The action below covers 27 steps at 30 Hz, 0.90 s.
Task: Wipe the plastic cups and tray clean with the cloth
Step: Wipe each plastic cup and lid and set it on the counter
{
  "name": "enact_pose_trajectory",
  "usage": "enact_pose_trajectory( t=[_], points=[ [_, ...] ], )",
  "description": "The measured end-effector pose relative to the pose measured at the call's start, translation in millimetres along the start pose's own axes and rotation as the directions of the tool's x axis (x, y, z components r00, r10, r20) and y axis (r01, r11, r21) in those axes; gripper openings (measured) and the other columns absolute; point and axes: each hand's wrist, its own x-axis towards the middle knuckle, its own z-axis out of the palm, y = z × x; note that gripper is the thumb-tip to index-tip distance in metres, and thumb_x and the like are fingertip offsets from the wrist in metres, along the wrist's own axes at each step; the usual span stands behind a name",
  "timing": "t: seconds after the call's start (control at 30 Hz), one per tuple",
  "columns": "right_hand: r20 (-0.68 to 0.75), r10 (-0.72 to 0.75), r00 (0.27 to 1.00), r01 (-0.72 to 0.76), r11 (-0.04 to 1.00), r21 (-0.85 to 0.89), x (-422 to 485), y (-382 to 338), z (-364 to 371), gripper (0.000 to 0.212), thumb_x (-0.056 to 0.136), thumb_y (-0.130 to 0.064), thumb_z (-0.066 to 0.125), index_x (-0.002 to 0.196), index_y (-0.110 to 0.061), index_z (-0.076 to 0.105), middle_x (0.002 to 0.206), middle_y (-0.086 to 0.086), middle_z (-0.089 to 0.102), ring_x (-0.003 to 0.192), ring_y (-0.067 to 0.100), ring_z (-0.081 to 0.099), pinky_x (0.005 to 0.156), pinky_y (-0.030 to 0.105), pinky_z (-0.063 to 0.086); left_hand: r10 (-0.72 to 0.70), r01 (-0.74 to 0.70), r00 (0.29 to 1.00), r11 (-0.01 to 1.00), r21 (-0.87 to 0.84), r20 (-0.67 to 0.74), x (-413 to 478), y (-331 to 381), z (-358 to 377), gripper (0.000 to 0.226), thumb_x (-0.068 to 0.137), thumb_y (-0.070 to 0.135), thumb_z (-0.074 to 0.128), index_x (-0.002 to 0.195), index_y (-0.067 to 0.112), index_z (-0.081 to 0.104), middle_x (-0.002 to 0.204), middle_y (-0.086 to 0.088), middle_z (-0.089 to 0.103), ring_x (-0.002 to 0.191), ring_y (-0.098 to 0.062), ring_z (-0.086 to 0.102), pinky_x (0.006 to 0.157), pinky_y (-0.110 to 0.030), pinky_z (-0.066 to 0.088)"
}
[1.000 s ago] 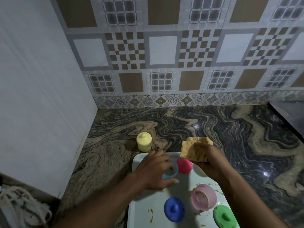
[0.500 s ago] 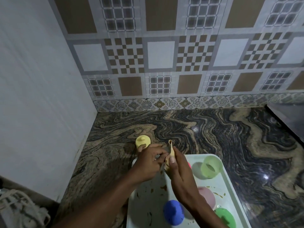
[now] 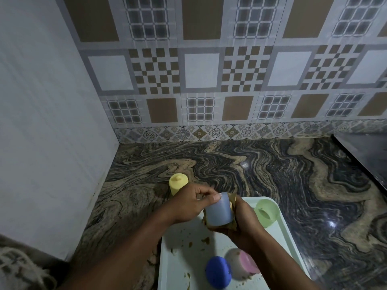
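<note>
At lower centre, the left grip [image 3: 188,204] pinches a pale blue cup [image 3: 218,212], the right grip [image 3: 244,223] clasps the cloth [image 3: 233,198] around it; the crumb-strewn tray [image 3: 184,248] and other cups [image 3: 217,272] seem unwiped.

The bench [image 3: 272,174] is polished stone with swirly black and tan veins, and it picks up a few bright glints on the right side. It runs back into a corner, with a plain pale wall on the left and patterned tiles behind. A pale green tray [image 3: 182,258] sits flat on it at the near edge, speckled with brown crumbs. A yellow cup [image 3: 178,185] stands upside down on the stone just off the tray's far left corner. A dark slab [image 3: 366,155] sits at the far right.
</note>
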Motion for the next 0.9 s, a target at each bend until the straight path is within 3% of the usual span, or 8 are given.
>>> enact_pose_trajectory(
  t=[0.13,0.23,0.33,0.43,0.6,0.67,0.77,0.9],
  points=[
    [-0.123,-0.360,0.925,0.312,0.903,-0.295,-5.6,-2.2,10.0,0.034,0.105,-0.022,0.037,0.096,-0.007,0.066,0.098,0.020,0.069,0.081,0.023,0.066,0.059,0.030,0.055,0.030,-0.028,0.999,0.998,0.060,-0.040,11.6,11.1,6.5,0.023,0.093,0.032,0.067,0.104,0.016,0.078,0.113,0.000,0.074,0.116,-0.007,0.062,0.100,-0.031,0.048],
    [-0.050,-0.105,0.993,0.105,0.994,0.001,-9.7,-2.9,9.9,0.049,0.104,-0.048,0.037,0.107,-0.010,0.068,0.097,0.020,0.073,0.080,0.031,0.070,0.066,0.042,0.057,0.017,-0.017,1.000,0.999,0.049,0.000,13.0,11.0,9.1,0.021,0.096,0.022,0.062,0.112,0.016,0.074,0.135,-0.003,0.061,0.131,-0.004,0.044,0.100,-0.017,0.035],
    [0.111,0.144,0.983,-0.157,0.980,0.125,-16.7,-4.8,6.8,0.060,0.096,-0.055,0.044,0.093,-0.005,0.077,0.091,0.022,0.072,0.072,0.035,0.070,0.067,0.040,0.053,-0.006,0.008,1.000,0.996,-0.090,0.022,8.0,1.2,6.2,0.018,0.098,0.017,0.058,0.110,0.014,0.072,0.131,-0.011,0.063,0.128,-0.012,0.053,0.101,-0.034,0.044],
    [0.042,0.111,0.993,-0.115,0.988,0.105,-13.3,-4.2,5.9,0.052,0.099,-0.049,0.044,0.107,-0.004,0.069,0.091,0.021,0.072,0.075,0.036,0.070,0.068,0.042,0.056,-0.019,0.020,1.000,0.990,-0.138,0.012,4.7,-2.7,1.4,0.025,0.098,0.023,0.059,0.110,0.006,0.074,0.114,-0.011,0.070,0.109,-0.022,0.065,0.094,-0.045,0.050],
    [-0.204,-0.232,0.951,0.195,0.963,-0.187,-7.2,-2.2,13.7,0.049,0.102,-0.046,0.042,0.099,-0.004,0.068,0.099,0.025,0.071,0.091,0.041,0.070,0.079,0.062,0.057,0.029,-0.029,1.000,0.999,0.030,-0.004,14.6,3.8,2.3,0.017,0.092,0.028,0.068,0.098,0.014,0.078,0.112,0.001,0.062,0.108,-0.010,0.061,0.099,-0.032,0.047],
    [-0.169,-0.098,0.981,0.092,0.995,-0.042,-7.5,-1.6,14.2,0.045,0.103,-0.044,0.040,0.102,-0.008,0.067,0.094,0.021,0.072,0.084,0.037,0.069,0.079,0.057,0.059,0.049,-0.051,0.998,0.997,0.064,0.032,17.1,3.9,5.4,0.017,0.094,0.026,0.066,0.094,0.014,0.078,0.118,0.007,0.053,0.115,-0.008,0.054,0.100,-0.027,0.043],
    [0.037,0.224,0.974,-0.227,0.960,0.164,-12.1,-5.4,9.3,0.047,0.094,-0.043,0.045,0.102,-0.003,0.068,0.091,0.021,0.070,0.073,0.035,0.068,0.065,0.039,0.055,-0.007,0.009,1.000,0.987,-0.159,0.015,15.0,-4.1,6.8,0.018,0.096,0.018,0.062,0.097,0.005,0.075,0.126,0.007,0.048,0.124,-0.009,0.048,0.100,-0.029,0.041],
    [0.056,0.239,0.969,-0.245,0.953,0.178,-8.5,-10.9,1.5,0.044,0.093,-0.038,0.045,0.106,-0.001,0.065,0.091,0.023,0.069,0.071,0.036,0.069,0.058,0.037,0.057,-0.046,0.038,0.999,0.970,-0.241,-0.025,11.8,-4.9,4.8,0.020,0.094,0.021,0.063,0.104,0.008,0.075,0.129,-0.004,0.052,0.121,-0.009,0.053,0.096,-0.026,0.043]
  ],
)
